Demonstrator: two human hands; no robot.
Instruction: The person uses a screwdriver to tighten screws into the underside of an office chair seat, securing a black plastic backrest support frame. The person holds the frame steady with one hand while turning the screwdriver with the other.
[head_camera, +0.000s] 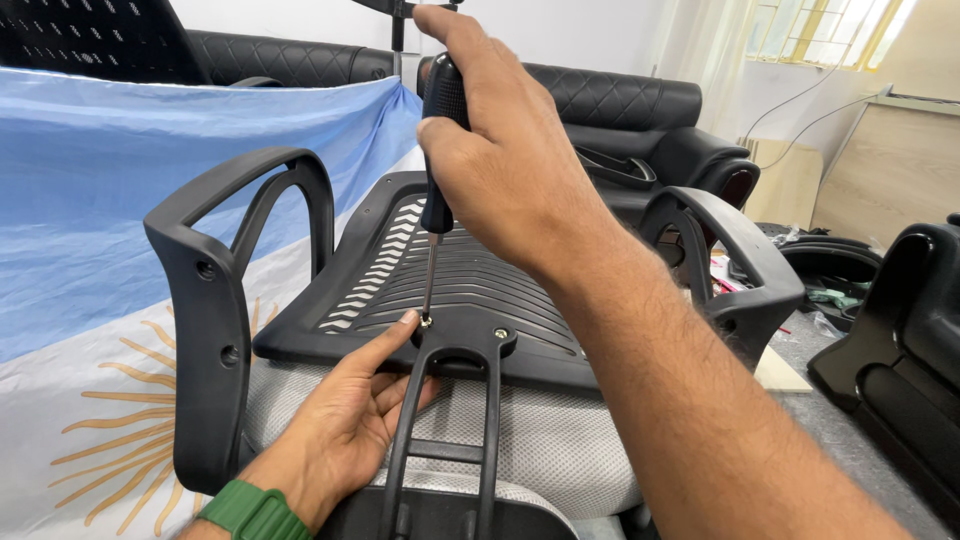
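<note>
While the screwdriver (437, 170) stands almost straight up and down, its thin metal tip rests in a small screw (425, 321) on the black bracket (465, 345) of an office chair. The tool's long line runs from top to bottom, with the fat black handle up high and the point aimed down, leaning just a little. It looks held this way so the tip sits square in the screw head and does not slip out.

The right hand (500, 150) is closed around the handle, fingers curled tight on it from above. The left hand (345, 425) lies lower, palm up, partly open. Its pointing finger is stretched out and touches the spot right beside the screw, likely to keep the tip and screw steady. It grips nothing. A green band sits on that wrist.

A second screw (500, 333) shows just beside the first, on the same bracket. The bracket joins the black ribbed chair back (470, 280), which lies flat over the grey mesh seat (540, 440). A black armrest (215, 290) curves up on the left, and another armrest (735, 255) on the right.

Under the chair is a blue and white cloth (110, 200) with a yellow sun. A black sofa (620, 110) stands behind, well apart.
</note>
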